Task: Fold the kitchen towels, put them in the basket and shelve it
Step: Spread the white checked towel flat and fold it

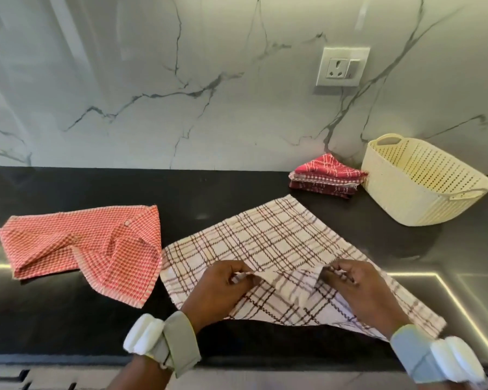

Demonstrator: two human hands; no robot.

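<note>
Open counter ahead, clutter at both sides

Bare black counter (pixel 223 190) lies beyond my plaid towel (pixel 268 237); red towel (pixel 79 246) crowds left, folded stack (pixel 326 177) and basket (pixel 423 198) block right.

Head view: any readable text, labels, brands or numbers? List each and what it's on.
None readable.
Wall socket and switch plate: no lettering visible.
Cream basket: no label or brand visible.
Orange-red towel: a small tab near its top right corner, too small to read.
Plaid towel, folded red towel stack: woven patterns only, no print.
Wrist bands: no markings visible.
</note>
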